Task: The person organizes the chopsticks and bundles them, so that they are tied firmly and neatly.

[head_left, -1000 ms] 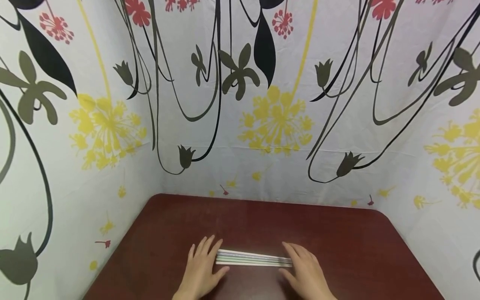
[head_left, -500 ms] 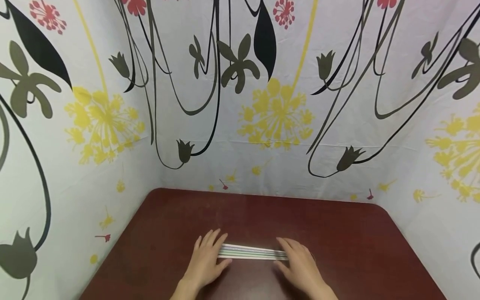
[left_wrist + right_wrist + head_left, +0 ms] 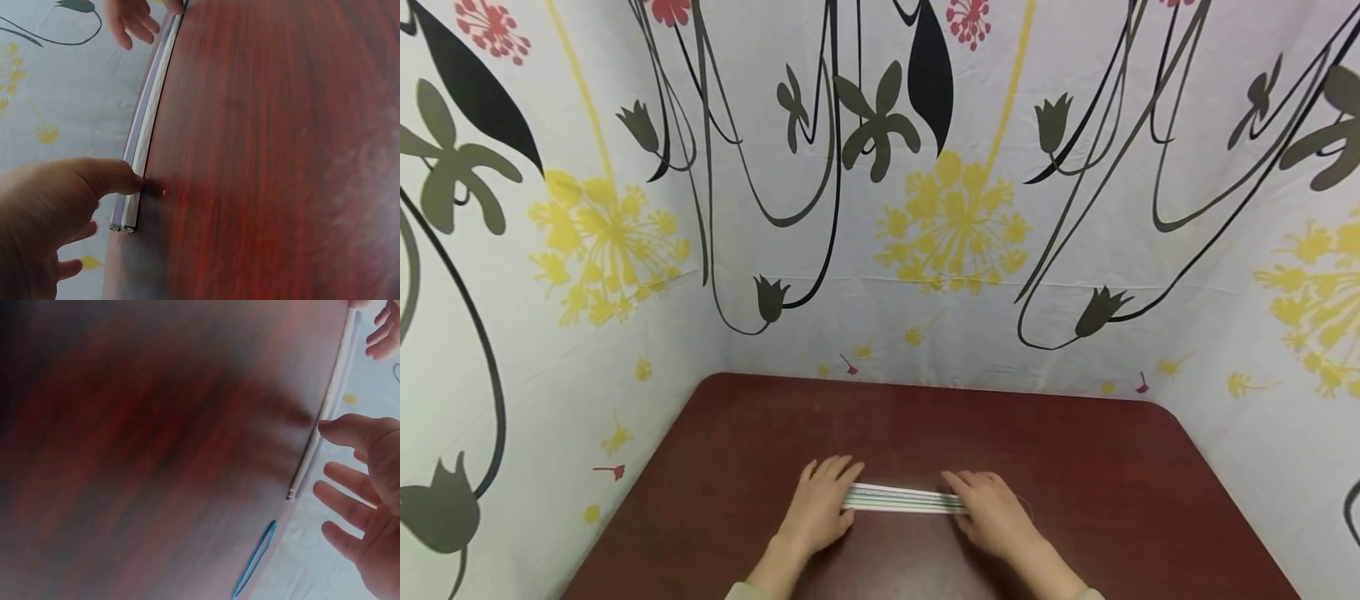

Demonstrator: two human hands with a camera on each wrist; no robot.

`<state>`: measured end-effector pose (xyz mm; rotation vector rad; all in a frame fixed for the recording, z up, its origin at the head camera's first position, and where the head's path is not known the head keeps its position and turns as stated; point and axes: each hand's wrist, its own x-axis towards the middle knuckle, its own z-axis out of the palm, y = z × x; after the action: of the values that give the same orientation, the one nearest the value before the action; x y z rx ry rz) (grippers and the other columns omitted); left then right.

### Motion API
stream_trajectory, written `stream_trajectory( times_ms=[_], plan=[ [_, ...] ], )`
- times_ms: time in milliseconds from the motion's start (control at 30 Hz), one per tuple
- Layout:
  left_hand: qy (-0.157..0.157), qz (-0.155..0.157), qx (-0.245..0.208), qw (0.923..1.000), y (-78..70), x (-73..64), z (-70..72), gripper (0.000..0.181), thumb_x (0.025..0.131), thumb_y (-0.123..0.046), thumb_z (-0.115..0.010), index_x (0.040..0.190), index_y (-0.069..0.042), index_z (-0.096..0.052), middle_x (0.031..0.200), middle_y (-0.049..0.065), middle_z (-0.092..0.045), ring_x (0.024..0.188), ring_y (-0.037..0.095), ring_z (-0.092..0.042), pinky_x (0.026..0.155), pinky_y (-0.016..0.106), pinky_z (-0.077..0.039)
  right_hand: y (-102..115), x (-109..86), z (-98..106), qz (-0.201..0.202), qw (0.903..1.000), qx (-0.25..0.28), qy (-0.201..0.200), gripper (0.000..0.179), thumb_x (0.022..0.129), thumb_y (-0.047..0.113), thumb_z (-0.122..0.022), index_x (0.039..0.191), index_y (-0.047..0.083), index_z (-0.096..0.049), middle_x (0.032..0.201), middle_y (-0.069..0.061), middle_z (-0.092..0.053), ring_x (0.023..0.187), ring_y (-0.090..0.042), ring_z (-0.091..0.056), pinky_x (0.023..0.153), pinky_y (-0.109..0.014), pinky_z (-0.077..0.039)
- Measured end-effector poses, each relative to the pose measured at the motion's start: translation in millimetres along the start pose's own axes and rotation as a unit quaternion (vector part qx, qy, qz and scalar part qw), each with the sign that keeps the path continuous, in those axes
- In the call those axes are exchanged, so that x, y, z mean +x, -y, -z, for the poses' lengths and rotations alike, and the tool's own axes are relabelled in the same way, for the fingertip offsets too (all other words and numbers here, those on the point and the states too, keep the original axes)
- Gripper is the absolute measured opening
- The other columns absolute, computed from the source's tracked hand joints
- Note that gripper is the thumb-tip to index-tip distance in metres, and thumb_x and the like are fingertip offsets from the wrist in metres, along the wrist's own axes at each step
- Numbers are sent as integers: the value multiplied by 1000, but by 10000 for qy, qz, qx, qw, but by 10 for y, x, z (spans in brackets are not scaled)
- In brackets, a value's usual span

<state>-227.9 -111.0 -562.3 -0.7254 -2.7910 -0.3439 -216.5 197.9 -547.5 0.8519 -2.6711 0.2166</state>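
A row of slim sticks (image 3: 904, 500), white with grey and pale green stripes, lies crosswise on the table between the two hands. The left hand (image 3: 822, 508) holds the left end, its thumb against the near side and its fingers on the far side. In the left wrist view its thumb (image 3: 119, 177) presses on the sticks close to their dark cut ends. The right hand (image 3: 992, 510) grips the right end the same way. The right wrist view has its thumb (image 3: 350, 431) touching the near side, with the other fingers spread beyond. What the sticks are cannot be told.
A thin blue loop (image 3: 255, 559) lies on the table beyond the sticks' right end, by the right hand. The brown wooden table (image 3: 925, 433) has rounded far corners. White cloth (image 3: 865, 250) printed with flowers hangs behind and at both sides.
Both hands have moved inward along the sticks, and thumbs and fingers have drawn closer around the ends. The head view has tilted down slightly.
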Motion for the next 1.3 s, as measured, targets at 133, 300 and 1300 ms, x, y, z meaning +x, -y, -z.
stream_trajectory(
  times_ms=[133, 300, 1300],
  plan=[
    [222, -205, -30, 9995, 9, 39, -25, 65, 78, -19, -79, 140, -11, -59, 131, 8, -65, 122, 26, -60, 103, 51, -43, -14, 46, -34, 245, 9997, 44, -7, 56, 68, 4, -81, 121, 6, -65, 97, -4, -72, 85, -21, -70, 78, -45, -55],
    [362, -401, 125, 9985, -5, 134, 6, 56, 74, -17, -80, 128, -7, -66, 114, 8, -71, 103, 26, -68, 89, 45, -52, -52, 148, -86, 287, 9995, -7, 105, 47, 63, 1, -75, 108, 11, -67, 86, 2, -71, 75, -17, -68, 64, -41, -53],
    [695, -280, 161, 9971, 26, 391, -54, 23, 65, -11, -85, 77, -14, -65, 73, -1, -58, 70, 19, -60, 65, 35, -51, -158, 335, -183, -474, 9935, 240, 1006, 28, 59, 11, -77, 84, 16, -66, 69, 8, -60, 60, -12, -57, 58, -36, -49]
  ],
)
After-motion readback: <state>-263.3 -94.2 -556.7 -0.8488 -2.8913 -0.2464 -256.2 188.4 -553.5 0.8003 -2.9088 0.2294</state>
